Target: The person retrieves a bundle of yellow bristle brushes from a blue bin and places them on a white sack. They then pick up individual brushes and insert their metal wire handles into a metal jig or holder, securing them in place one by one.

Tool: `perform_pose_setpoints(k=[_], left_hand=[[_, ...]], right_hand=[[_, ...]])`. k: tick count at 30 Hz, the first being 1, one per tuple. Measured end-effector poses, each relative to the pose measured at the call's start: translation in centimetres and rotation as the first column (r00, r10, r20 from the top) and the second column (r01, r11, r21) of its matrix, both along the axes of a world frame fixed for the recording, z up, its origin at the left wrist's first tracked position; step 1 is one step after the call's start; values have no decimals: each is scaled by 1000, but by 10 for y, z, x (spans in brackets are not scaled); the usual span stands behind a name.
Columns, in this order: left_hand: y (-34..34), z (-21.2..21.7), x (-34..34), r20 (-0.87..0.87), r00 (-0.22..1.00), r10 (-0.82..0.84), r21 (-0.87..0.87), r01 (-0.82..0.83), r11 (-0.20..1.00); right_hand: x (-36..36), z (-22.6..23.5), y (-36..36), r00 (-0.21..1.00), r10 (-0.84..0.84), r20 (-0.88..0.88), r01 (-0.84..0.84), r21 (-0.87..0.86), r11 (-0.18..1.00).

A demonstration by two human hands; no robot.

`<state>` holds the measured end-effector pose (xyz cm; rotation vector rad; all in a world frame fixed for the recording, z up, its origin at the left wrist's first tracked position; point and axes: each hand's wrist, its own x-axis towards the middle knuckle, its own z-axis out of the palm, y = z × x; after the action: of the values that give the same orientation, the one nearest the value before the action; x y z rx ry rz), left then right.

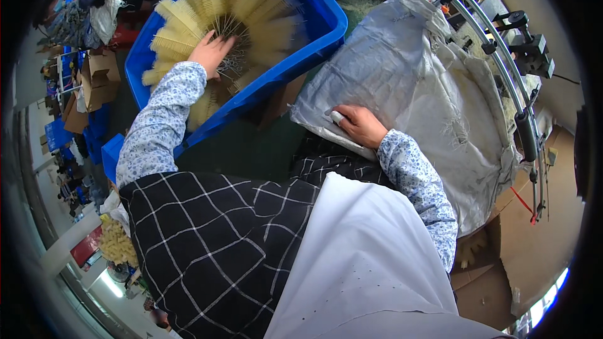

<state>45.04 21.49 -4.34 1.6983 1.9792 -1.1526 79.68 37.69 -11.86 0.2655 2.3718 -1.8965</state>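
A ring of pale yellow bristle brushes (210,0) with twisted wire handles lies in a blue plastic bin (326,31). My left hand (213,53) reaches into the middle of this ring, fingers apart, at the looped wire ends (233,66). My right hand (361,125) rests on the near edge of a grey plastic sheet (377,56), which covers a surface on the right. Its fingers are curled, and one fingertip has a white wrap. Whatever those fingers may hold is hidden. The brushes on the bin's right side look blurred.
A curved metal rail with clamps (502,56) arches along the right side. Cardboard boxes (534,213) stand at the lower right. More cartons (100,81) and a pile of yellow brush pieces (117,242) are on the left. A black checked cloth (213,232) covers my lap.
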Motion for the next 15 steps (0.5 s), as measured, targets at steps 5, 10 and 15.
perform_pose_setpoints(k=[5, 10, 15], left_hand=[[-7, -4, -16, 46, 998, -30, 114, 24, 993], [-12, -17, -19, 36, 997, -71, 102, 67, 993], [-13, -16, -10, 54, 997, -47, 102, 42, 994]], right_hand=[[1, -2, 3, 999, -24, -26, 23, -18, 1000], [2, -4, 4, 998, -10, -64, 12, 24, 1000], [4, -6, -2, 968, 150, -202, -97, 248, 964]])
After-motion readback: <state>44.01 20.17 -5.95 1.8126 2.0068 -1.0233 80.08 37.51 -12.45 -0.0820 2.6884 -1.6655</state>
